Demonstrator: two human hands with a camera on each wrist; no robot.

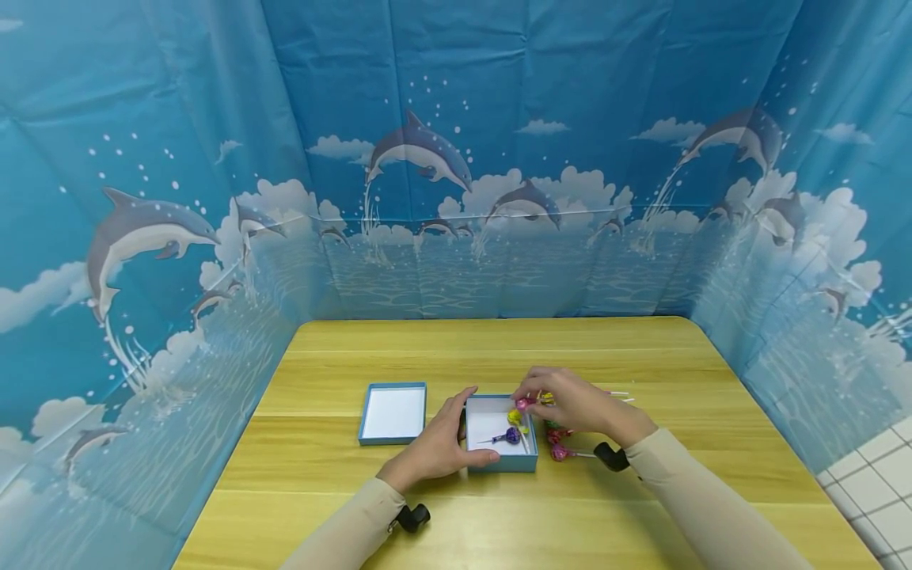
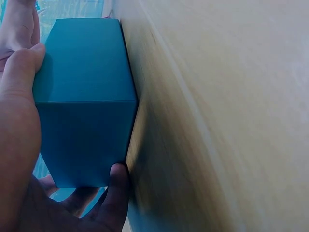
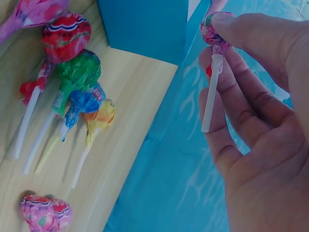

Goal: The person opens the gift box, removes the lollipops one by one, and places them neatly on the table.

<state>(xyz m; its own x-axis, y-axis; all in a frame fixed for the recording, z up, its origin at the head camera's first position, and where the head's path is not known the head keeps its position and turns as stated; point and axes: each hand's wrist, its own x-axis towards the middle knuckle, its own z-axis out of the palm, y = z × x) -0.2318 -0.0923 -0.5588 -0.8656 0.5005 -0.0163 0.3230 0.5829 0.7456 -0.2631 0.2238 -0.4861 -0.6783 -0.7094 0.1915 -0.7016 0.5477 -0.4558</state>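
Note:
My left hand (image 1: 443,443) grips a blue open-topped box (image 1: 502,464) at its left side, with the thumb along the front wall and the fingers round the far left. Inside the white interior lie a purple lollipop (image 1: 512,435) and a yellow lollipop (image 1: 514,416). Over the box's far right corner, my right hand (image 1: 573,402) pinches a pink lollipop (image 3: 212,35) by its wrapped head, between thumb and fingers. Its white stick points down toward the palm in the right wrist view. The left wrist view shows the box's outer walls (image 2: 87,63) standing on the table.
A blue-rimmed lid (image 1: 393,414), white inside, lies left of the box. Right of the box are several wrapped lollipops, among them a red one (image 3: 70,38), a green one (image 3: 82,70), a blue one (image 3: 88,99) and a yellow one (image 3: 102,116). A dolphin-print curtain (image 1: 456,158) surrounds the wooden table (image 1: 321,475).

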